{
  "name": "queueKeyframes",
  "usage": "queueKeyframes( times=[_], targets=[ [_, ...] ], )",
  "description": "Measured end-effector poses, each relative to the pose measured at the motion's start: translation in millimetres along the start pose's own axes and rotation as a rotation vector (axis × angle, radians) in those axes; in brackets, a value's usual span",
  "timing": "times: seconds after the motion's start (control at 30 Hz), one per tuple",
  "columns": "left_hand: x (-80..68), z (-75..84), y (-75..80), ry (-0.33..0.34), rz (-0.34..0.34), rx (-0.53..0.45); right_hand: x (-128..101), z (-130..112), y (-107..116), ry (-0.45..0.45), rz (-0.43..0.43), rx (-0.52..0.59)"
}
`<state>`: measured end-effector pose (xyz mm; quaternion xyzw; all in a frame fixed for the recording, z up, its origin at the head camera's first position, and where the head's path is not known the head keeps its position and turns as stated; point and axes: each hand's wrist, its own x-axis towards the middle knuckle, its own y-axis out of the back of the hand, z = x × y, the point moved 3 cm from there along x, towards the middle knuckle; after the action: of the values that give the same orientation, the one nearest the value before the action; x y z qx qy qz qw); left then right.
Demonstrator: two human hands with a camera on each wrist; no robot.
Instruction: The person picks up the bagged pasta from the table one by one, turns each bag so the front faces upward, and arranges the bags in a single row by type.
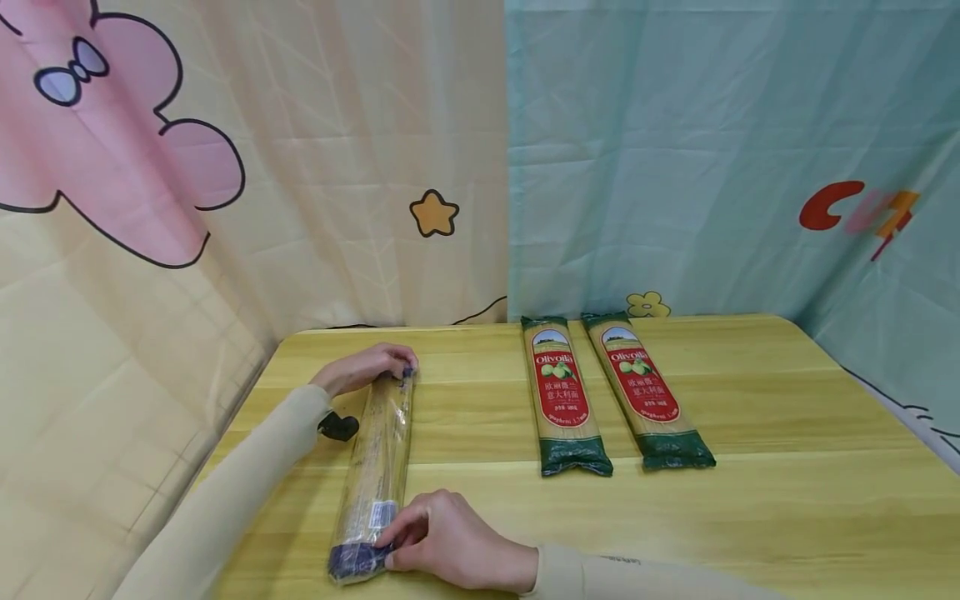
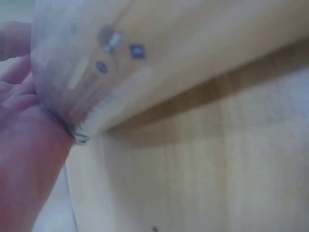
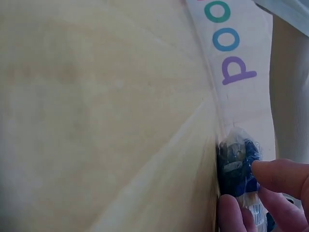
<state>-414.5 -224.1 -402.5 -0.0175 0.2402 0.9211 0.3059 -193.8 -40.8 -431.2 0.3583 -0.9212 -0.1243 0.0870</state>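
Observation:
A clear-wrapped pack of spaghetti (image 1: 378,458) with dark blue-purple ends lies lengthwise on the left of the table, its barcode showing near the close end. My left hand (image 1: 369,368) grips its far end, the fingers bent over the wrapper. In the left wrist view the wrapper (image 2: 111,58) is blurred and hides part of that hand (image 2: 26,140). At the near end my right hand (image 1: 453,542) pinches the right corner between thumb and fingers. The right wrist view shows the same blue end (image 3: 235,166) against the right hand's fingertips (image 3: 268,174).
Two green-ended spaghetti packs with red labels, one left (image 1: 562,392) and one right (image 1: 647,392), lie side by side on the wooden table (image 1: 472,433), right of the hands. Patterned curtains (image 1: 360,167) hang behind the table's far edge. A black wrist camera (image 1: 339,427) sits under the left wrist.

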Motion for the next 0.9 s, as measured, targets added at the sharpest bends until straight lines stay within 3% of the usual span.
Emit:
queueKeyframes(
  times=[0.13,0.23,0.43,0.6,0.73,0.9],
  targets=[
    [-2.7,-6.1,2.5,-0.006,0.033,-0.134,-7,-1,2,-0.06,-0.005,0.105],
    [-4.4,-8.7,3.3,-0.016,0.04,-0.194,-10,0,1,-0.125,0.04,0.19],
    [-6.8,-10.6,2.1,-0.029,0.009,-0.217,-10,4,-5,-0.282,0.093,0.285],
    [-4.8,-12.0,3.0,-0.089,-0.041,-0.215,-7,5,-7,-0.283,0.066,0.286],
    [-7.3,-8.7,4.5,-0.109,-0.058,-0.098,-6,4,-9,-0.272,0.048,0.352],
    [-11.8,2.2,3.7,-0.063,-0.041,0.181,-7,3,-12,-0.288,0.034,0.457]
  ],
)
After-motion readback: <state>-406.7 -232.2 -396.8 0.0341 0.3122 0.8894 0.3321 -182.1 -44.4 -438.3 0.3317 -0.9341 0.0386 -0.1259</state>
